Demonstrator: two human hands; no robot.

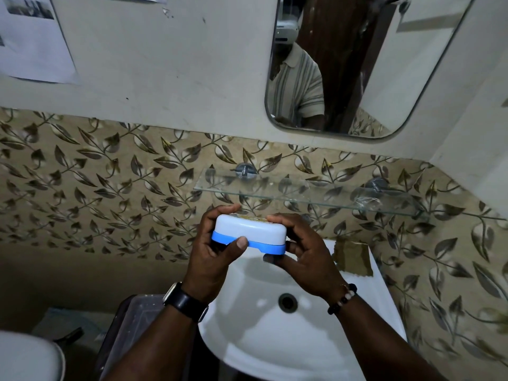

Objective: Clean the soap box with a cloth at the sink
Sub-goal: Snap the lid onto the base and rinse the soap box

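I am holding the soap box (pixel 248 231) up between both hands, above the sink (pixel 261 353).

My left hand (pixel 215 253) is gripping the box's left end, with the thumb pressing on the blue base and the fingers curling round the far side. My right hand (pixel 303 261) is clasping the right end, fingers hooking over the white upper part. The glass shelf (pixel 302 192) is sitting just beyond my fingertips. A brown cloth (pixel 353 259) is lying on the sink's rim to the right of my right hand, not touching it. The drain (pixel 287 301) is showing below, between my wrists.
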